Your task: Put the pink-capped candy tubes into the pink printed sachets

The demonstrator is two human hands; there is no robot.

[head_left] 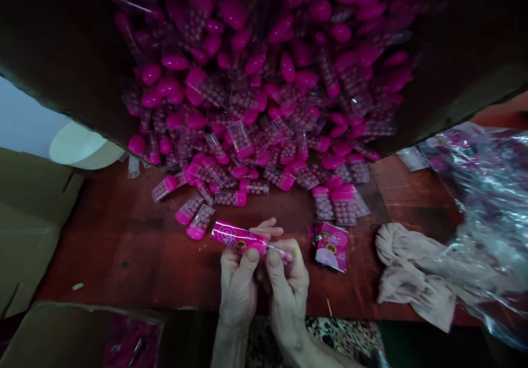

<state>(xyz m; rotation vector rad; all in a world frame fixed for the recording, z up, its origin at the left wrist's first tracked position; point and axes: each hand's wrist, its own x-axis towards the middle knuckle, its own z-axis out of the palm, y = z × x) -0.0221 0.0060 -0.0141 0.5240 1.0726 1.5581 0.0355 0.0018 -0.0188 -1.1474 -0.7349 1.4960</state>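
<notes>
My left hand (238, 277) is closed on a glossy pink printed sleeve (229, 235), its thumb pressed along the near side. Between the fingers of my right hand (287, 283) is a small clear container (281, 251) of pinkish balls. Its left end meets the sleeve's right end; how far it reaches inside is hidden. Both thumbs lie close together, and some fingers stretch out behind. To the right, a small stack of flat pink printed sleeves (332, 248) lies on the red-brown table (136, 252). Two pink-capped containers (200, 222) rest just left of the hands.
A big heap of pink-capped containers (247, 98) spills from a large dark box (445, 65) onto the table. Clear plastic wrap (490, 219) and a crumpled pale cloth (416, 269) lie right. Left are a pale round tub (82, 147), cardboard (33, 208) and an open box (70, 335) holding pink sleeves.
</notes>
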